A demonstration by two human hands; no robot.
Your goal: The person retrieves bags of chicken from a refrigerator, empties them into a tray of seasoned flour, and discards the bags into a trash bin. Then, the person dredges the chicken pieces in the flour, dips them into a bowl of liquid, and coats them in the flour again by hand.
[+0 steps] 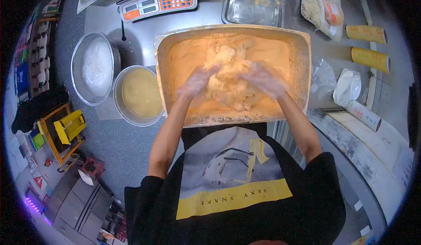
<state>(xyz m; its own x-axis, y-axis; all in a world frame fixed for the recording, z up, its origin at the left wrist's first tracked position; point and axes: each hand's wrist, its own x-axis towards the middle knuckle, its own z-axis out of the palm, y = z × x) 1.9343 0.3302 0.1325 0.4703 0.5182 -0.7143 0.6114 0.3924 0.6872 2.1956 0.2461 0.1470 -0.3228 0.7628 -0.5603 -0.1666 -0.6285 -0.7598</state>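
Your black T-shirt (313,197) fills the foreground, and beyond its hem stands the metal tub (302,74) where the work is. Both your hands are inside it, one on each side of a heap of lumpy pieces (232,94) in the middle of the orange powder (272,47). Your left hand (195,80) and right hand (264,79) face each other across the heap, dusted pale; motion blur covers the fingers, so you cannot tell from this whether they are spread, pressed together or pinching a piece.

As for progress, the powdering looks well under way: the pieces you can see carry the orange colour, though whether every side is covered is hidden. The whole visible heap lies in the tub. Past the far rim, the tray (240,13) on the worktop (131,47) bears orange crumbs, next to a scale (162,1). On your left, one bowl (116,98) holds yellowish liquid (142,91), just beside the tub, and another bowl (115,63) holds something white (97,63); no pieces show clearly in either.
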